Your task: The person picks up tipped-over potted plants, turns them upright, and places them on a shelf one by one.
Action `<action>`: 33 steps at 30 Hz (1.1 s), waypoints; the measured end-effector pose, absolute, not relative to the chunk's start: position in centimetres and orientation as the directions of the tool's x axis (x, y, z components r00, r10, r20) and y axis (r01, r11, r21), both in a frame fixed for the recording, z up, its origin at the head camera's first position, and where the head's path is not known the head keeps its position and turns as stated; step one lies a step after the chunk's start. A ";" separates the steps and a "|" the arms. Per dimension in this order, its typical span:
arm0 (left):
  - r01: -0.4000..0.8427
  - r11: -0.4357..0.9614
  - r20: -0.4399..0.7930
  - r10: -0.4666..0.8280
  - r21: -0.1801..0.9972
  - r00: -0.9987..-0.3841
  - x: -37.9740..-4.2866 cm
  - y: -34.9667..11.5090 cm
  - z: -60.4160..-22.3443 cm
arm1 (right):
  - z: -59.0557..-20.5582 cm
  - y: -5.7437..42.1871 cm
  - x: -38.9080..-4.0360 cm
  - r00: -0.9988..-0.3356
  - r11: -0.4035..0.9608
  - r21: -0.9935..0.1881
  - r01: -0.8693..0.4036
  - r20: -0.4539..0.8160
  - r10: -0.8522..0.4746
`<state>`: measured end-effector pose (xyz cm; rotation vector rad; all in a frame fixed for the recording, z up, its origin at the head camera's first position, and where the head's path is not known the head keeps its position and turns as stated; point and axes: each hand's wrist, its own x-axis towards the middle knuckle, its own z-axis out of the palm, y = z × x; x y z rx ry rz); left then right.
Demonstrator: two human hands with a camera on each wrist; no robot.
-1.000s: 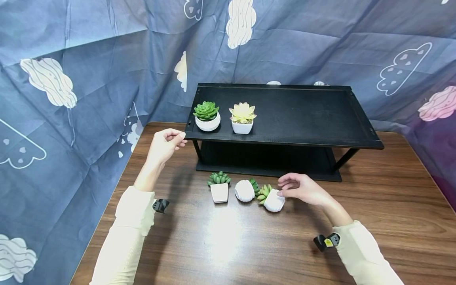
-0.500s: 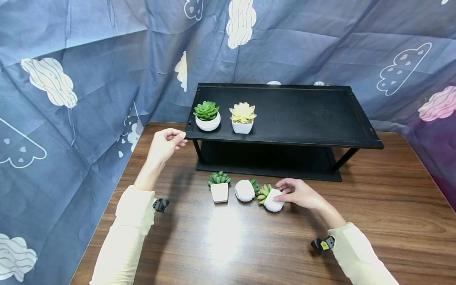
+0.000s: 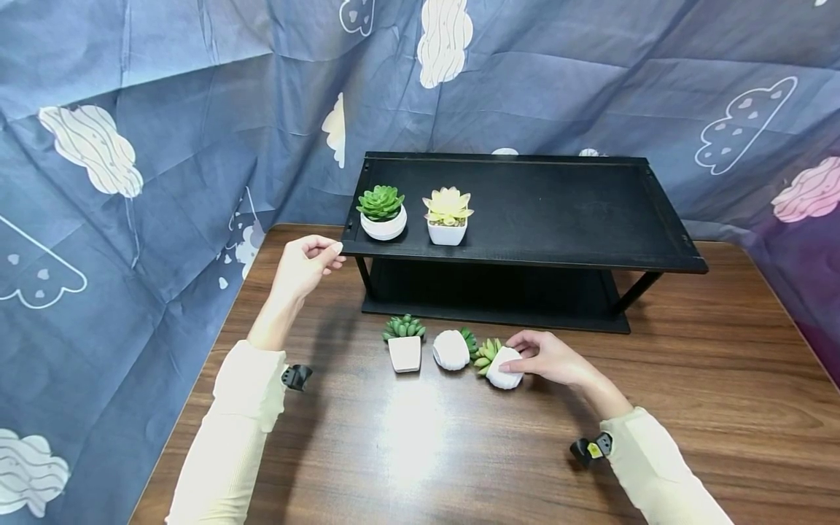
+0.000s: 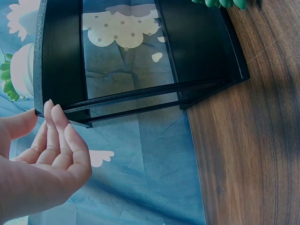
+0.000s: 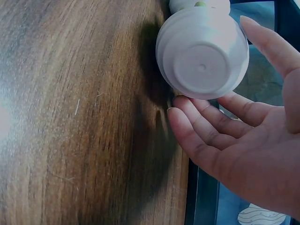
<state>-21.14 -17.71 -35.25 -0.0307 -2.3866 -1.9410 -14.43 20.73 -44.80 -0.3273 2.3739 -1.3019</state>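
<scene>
My left hand (image 3: 305, 264) pinches the front left corner of a black two-tier shelf (image 3: 558, 211), thumb and fingertips at its edge in the left wrist view. Lying on its side on the table is a potted succulent with yellow-green leaves (image 3: 487, 355). Around its ribbed white pot (image 5: 201, 56) my right hand (image 3: 550, 357) has its thumb on one side and fingers on the other. To its left lie a succulent in a round white pot (image 3: 451, 351) and one in a square white pot (image 3: 405, 354), both tipped over.
On the shelf's top board stand a green succulent in a round white bowl (image 3: 383, 222) and a pale yellow one in a square pot (image 3: 448, 226). A blue cloud-patterned cloth (image 3: 197, 146) hangs behind the wooden table (image 3: 525, 452).
My right hand has moved slightly left and closed its thumb and fingers around the yellow-green succulent's pot. The left hand stays at the shelf corner.
</scene>
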 end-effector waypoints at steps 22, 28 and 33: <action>0.059 0.218 0.068 -0.034 0.974 -0.997 -21.1 -17.6 -35.2 | -44.5 20.6 -14.4 -0.860 0.515 -0.857 0.008 -0.268 -0.434; 0.054 0.213 0.063 -0.033 0.976 -0.997 -21.0 -17.6 -35.2 | -44.4 20.6 -14.4 -0.853 0.515 -0.857 0.028 -0.289 -0.435; 0.059 0.212 0.067 -0.031 0.976 -0.997 -21.1 -17.6 -35.2 | -44.5 20.7 -14.4 -0.855 0.519 -0.855 0.014 -0.279 -0.437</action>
